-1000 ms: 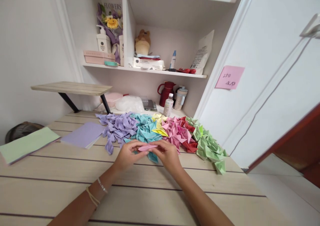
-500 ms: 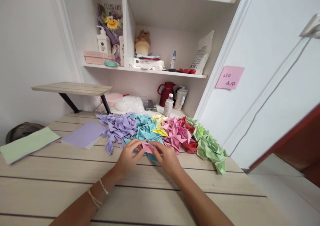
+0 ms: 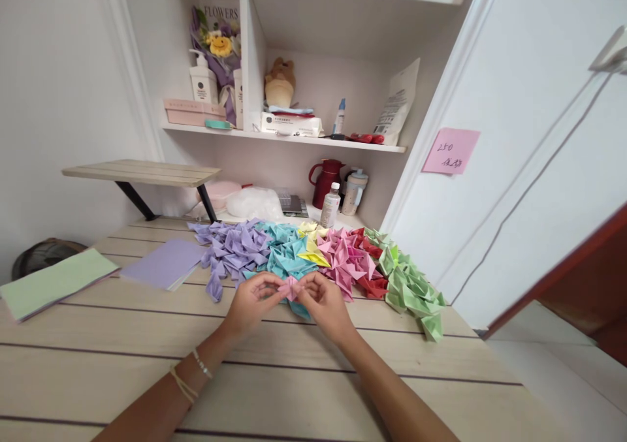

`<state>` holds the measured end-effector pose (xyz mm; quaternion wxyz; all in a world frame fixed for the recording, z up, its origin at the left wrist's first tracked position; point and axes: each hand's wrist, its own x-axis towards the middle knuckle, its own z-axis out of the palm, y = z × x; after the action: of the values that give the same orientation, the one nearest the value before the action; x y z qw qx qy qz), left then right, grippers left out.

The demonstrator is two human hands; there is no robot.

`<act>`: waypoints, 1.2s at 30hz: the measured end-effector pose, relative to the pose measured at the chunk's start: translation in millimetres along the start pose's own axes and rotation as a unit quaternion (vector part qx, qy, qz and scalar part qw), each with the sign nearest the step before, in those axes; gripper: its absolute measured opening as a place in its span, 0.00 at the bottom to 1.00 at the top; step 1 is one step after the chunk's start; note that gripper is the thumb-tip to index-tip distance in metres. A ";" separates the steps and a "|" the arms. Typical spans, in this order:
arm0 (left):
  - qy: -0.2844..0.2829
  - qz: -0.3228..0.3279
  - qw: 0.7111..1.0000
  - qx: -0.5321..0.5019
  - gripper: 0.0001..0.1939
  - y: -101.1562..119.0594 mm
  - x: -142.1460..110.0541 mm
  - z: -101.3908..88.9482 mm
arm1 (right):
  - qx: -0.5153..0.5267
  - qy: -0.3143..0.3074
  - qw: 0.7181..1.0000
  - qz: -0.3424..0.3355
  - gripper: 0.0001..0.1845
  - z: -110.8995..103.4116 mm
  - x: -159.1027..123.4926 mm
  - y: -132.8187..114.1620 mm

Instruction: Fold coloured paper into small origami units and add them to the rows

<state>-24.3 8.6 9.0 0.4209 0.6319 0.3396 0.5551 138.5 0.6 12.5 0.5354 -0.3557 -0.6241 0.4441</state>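
Sitting between the fingertips of two hands, one small folded pink paper (image 3: 290, 288) was pinched from either side. The left hand (image 3: 249, 305) had its thumb and forefinger closed on the paper's left end; the right hand (image 3: 327, 305) gripped the right end likewise, so that the two sets of fingertips stood near each other with the paper between. Two bracelets (image 3: 200, 363), one pale and one tan, circled the left wrist.

Just beyond the fingers lay one heap of teal folded papers (image 3: 284, 249), with a bit of teal showing below the fingertips too. Left of that was one purple heap (image 3: 235, 246). Beyond the fingers and slightly right lay one small yellow cluster (image 3: 313, 252); farther right came one pink heap (image 3: 343, 259), red pieces (image 3: 375, 288) in at least two spots, and one green heap (image 3: 409, 285). The pieces overlapped too much to be counted singly.

Well left of the fingers were two lots of flat paper, purple sheets (image 3: 164, 262) and green sheets (image 3: 56, 282). Well beyond the fingers stood one bottle (image 3: 330, 208), one red jug (image 3: 326, 184) and one tumbler (image 3: 353, 194).
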 end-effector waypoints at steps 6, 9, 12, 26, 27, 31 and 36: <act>0.019 -0.026 0.999 0.043 0.12 3.7 -0.5 -1.0 | -0.104 0.022 0.994 -0.032 0.14 -4.8 2.0 -3.0; -0.015 -0.016 0.996 0.090 0.10 4.9 0.3 -3.2 | -0.137 0.003 0.989 -0.049 0.12 -6.2 2.0 -4.7; -0.037 0.022 0.989 0.143 0.08 7.9 0.8 -4.5 | -0.154 -0.003 0.986 -0.057 0.12 -5.9 1.5 -4.7; 0.135 -0.068 0.987 -0.045 0.12 -1.4 6.5 -8.1 | -0.065 0.017 0.997 0.030 0.09 -9.8 4.2 6.9; 0.147 -0.068 0.985 -0.059 0.13 -2.9 7.0 -8.6 | -0.068 0.016 0.997 0.028 0.09 -9.5 4.1 6.0; 0.143 -0.053 0.987 -0.051 0.12 -6.1 6.9 -9.4 | -0.074 0.006 0.997 0.029 0.08 -7.4 2.9 1.3; 0.118 -0.013 0.992 0.046 0.09 -6.5 4.4 -8.4 | -0.077 0.006 0.997 0.029 0.12 -6.5 2.8 -0.1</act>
<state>-31.7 16.5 5.2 0.3558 0.5764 0.4203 0.6037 144.4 4.3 13.8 0.4967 -0.4165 -0.6429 0.4081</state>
